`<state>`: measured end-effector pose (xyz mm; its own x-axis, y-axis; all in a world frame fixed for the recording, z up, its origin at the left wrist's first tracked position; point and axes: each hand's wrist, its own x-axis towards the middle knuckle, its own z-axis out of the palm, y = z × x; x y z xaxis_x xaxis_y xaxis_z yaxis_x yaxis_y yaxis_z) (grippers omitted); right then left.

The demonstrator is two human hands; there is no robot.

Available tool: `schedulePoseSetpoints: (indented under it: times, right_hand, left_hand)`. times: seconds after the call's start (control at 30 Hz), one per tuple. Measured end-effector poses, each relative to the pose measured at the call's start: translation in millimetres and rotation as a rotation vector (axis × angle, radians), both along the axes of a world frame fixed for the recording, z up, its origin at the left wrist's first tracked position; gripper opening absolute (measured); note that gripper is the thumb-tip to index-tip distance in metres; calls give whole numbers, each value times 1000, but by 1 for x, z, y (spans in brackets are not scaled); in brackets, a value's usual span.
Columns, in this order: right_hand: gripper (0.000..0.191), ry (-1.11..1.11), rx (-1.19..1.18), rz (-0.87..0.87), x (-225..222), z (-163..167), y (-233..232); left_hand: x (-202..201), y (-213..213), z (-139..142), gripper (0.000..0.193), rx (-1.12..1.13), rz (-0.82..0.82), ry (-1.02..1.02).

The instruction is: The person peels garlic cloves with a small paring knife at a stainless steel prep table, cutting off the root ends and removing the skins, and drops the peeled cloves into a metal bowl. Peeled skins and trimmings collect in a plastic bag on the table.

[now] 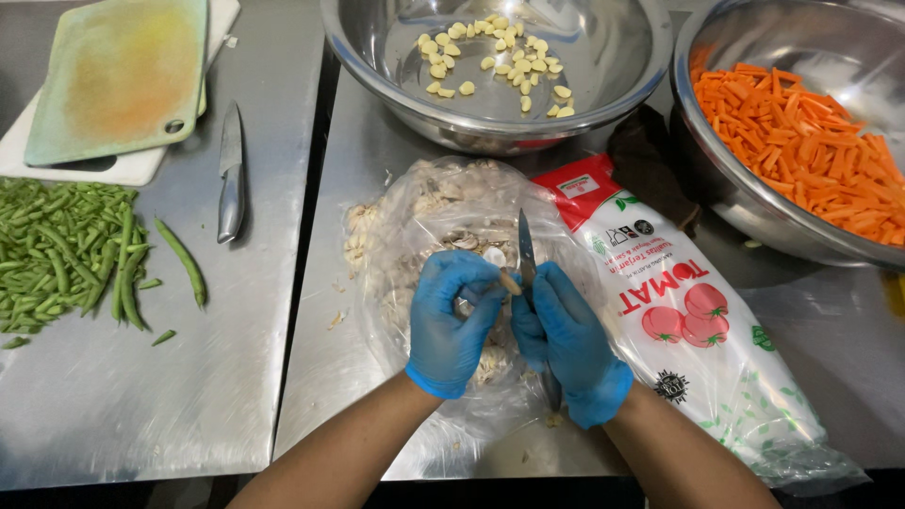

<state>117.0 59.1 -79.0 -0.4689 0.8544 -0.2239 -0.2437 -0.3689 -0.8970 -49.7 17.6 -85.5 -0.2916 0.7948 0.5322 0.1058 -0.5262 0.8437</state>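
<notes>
Beans point(66, 250) lie far left, a spare knife point(231, 174) beside them. Left hand point(451, 316) pinches a garlic clove point(510, 281) over the bag point(424, 226); right hand point(570, 344) grips a knife point(525, 250), blade upright, touching the clove's right side. Peeled cloves fill the bowl point(603, 85) ahead; carrots point(801, 141) far right

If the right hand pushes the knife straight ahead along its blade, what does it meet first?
Probably the clear plastic bag of garlic skins past the knife tip held by the right hand, then the garlic bowl; depth unclear.
</notes>
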Motion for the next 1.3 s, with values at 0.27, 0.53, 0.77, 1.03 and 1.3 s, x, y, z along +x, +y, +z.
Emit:
schedulePoseSetpoints:
  times: [0.27, 0.53, 0.77, 1.03, 1.3]
  right_hand:
    - [18, -34, 83, 48, -3, -15, 2]
    - [16, -25, 135, 89, -3, -16, -2]
    - [15, -29, 183, 155, 1, -7, -4]
    - [20, -17, 217, 175, 6, 7, -7]
    - [17, -71, 207, 235, 7, 11, -4]
  left_hand:
    - [-1, -6, 13, 24, -146, 93, 132]
    - [-12, 1, 5, 19, -513, -176, -191]
    - [-23, 3, -3, 40, -415, -438, -301]
    - [-23, 12, -8, 32, -543, -565, -515]
    - [-25, 10, -8, 29, -567, -617, -525]
